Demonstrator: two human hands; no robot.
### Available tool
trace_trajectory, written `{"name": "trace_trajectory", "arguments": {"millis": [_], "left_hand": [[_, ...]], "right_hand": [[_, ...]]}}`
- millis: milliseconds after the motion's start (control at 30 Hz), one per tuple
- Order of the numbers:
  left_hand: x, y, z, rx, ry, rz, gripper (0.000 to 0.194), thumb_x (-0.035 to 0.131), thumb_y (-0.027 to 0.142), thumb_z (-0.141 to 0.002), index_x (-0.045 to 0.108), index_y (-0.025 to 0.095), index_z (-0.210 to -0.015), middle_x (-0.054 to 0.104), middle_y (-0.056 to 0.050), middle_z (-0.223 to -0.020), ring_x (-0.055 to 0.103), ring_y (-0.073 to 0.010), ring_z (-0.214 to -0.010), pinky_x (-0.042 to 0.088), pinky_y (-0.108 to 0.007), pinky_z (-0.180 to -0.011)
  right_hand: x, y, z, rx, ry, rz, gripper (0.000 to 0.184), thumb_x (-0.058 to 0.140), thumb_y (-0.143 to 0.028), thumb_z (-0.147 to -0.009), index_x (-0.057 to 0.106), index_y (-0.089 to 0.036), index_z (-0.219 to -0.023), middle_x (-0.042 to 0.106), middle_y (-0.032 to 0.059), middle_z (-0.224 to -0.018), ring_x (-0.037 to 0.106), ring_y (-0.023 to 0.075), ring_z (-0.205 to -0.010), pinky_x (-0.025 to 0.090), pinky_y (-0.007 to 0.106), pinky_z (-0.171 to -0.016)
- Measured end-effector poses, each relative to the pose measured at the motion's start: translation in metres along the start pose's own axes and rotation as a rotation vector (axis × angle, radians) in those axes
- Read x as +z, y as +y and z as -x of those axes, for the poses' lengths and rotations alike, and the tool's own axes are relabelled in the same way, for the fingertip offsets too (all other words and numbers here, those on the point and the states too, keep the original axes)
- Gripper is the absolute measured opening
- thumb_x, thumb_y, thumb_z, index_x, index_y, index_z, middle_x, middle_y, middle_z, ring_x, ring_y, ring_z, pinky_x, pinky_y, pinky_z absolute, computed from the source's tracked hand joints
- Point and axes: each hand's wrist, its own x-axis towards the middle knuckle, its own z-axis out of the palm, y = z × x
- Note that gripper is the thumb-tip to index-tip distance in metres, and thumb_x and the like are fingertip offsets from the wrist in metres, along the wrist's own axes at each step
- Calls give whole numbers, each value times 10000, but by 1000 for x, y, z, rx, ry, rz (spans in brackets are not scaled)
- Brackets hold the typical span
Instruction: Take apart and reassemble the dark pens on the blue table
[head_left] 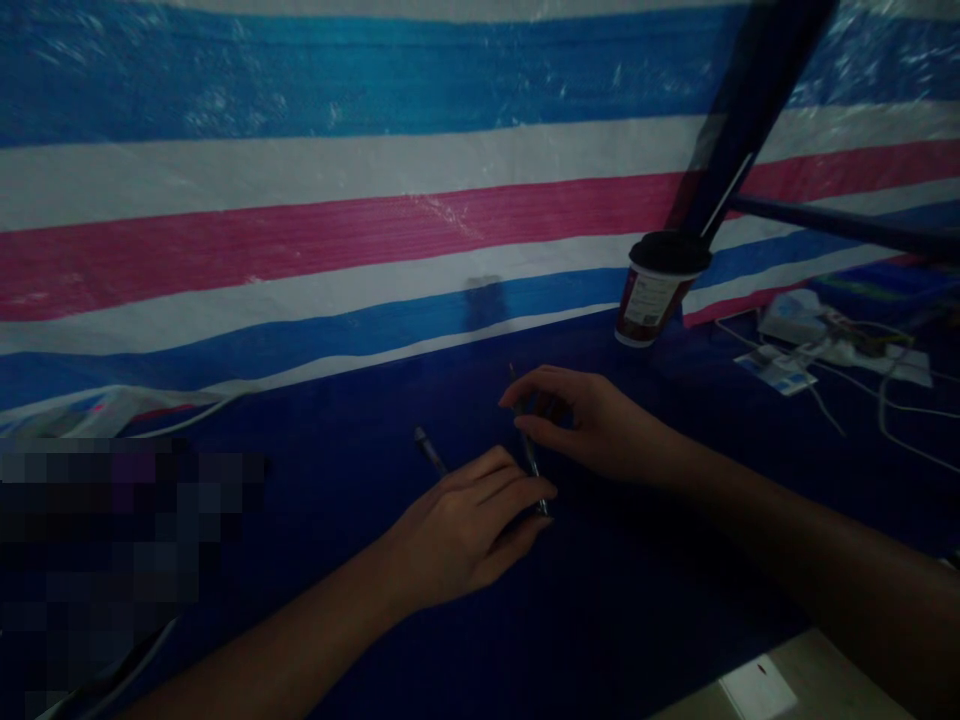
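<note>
Dim, underexposed light fills the view. The striped tarpaulin (pixel 375 200) reads brightest, with faint glare flecks at upper left. The right forearm (pixel 810 560) sinks into deep shadow at lower right, the paper cup (pixel 660 290) looks slightly soft, the stripes bow toward the frame edges, and blocky pixelation (pixel 112 560) covers the lower left.

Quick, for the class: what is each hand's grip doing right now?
Left hand: curved over the end of a dark pen; cannot tell if it grips.
Right hand: closed, pinching a slim pen.
</note>
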Motion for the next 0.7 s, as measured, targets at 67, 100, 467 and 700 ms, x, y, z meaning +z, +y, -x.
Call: {"name": "trace_trajectory", "arguments": {"millis": [67,100,467,700], "left_hand": [[-1,0,0,-3,-8,0,217,521,153,-1006,584,135,-1213,686,-66,-894,602,-194,-852,587,-333,-734],[-2,0,1,-5,-6,11,231,481,132,-1013,580,136,-1221,682,-70,-901,602,-192,-858,588,-329,-736],[-6,-2,4,-39,226,31,226,585,211,-983,579,181,-1208,690,-61,-924,636,-182,-845,556,-317,-740],[-27,-19,-3,-588,558,47,178,559,310,-999,702,219,-1057,657,6,-816,609,-139,-705,476,-264,-628]], "right_hand": [[0,-1,0,24,-3,7,166,633,-197,-905,682,-183,-1063,677,18,-885,606,123,-708,466,261,-651],[0,-1,1,34,-8,-1,158,635,-205,-903,683,-184,-1052,668,8,-849,597,122,-692,455,257,-636],[-6,2,0,-50,-4,114,296,514,-195,-971,675,-168,-1218,749,65,-1073,683,180,-925,490,299,-811],[-24,-9,3,-66,-433,249,231,622,-372,-970,762,-227,-1082,726,5,-766,622,143,-613,404,270,-606]]}}
